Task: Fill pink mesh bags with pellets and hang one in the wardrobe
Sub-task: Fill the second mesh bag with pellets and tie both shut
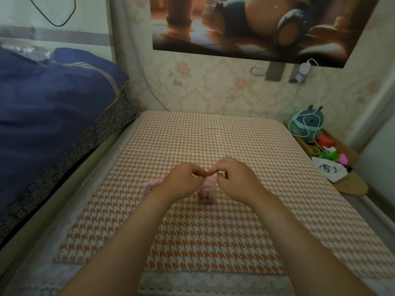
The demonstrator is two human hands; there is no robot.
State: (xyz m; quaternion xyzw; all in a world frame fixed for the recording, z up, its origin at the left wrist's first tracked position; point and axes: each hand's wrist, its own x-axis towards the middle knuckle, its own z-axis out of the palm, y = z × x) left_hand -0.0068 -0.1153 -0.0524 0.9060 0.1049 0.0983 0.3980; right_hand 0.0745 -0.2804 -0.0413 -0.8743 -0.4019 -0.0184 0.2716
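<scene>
Closing looks like the step in hand: your left hand (183,182) and right hand (237,180) both pinch the top of the small, lumpy, filled pink mesh bag (206,194) at the middle of the orange-and-white houndstooth bed cover (213,242). Next, draw its neck tight without tipping it.

Woven matt houndstooth cloth (213,135) is seen; lace trim (192,280) edges it; pink mesh bag (206,192) looks soft, rough.

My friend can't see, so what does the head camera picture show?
The left hand and right hand pinch the top of a pink mesh bag on an orange-checked cloth. A second pink bag lies just left of them.
</scene>
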